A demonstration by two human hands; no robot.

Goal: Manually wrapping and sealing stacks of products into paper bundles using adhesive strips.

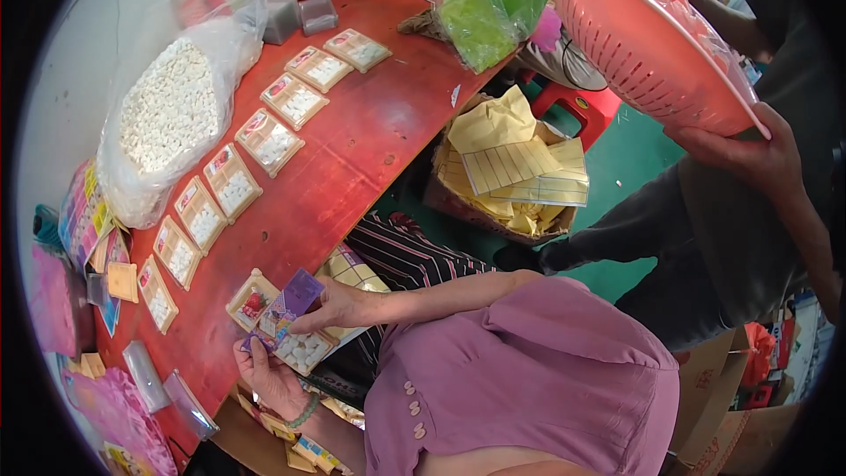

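Note:
Between my hands, at the table edge, is a purple printed card that looks folded. My right hand grips its upper part between thumb and fingers. The fingertips of my left hand, with a green beaded bracelet at the wrist, pinch a purple lower corner. Close under the card lies a cream tray with a red strawberry picture, and white lumps show in a compartment beside it. The card and my fingers hide where these parts meet.
Several similar filled trays stand in a curved row on the red table. Beyond them is a clear bag of white pieces. A carton of yellow paper stands on the floor. Another person holds a pink basket at right.

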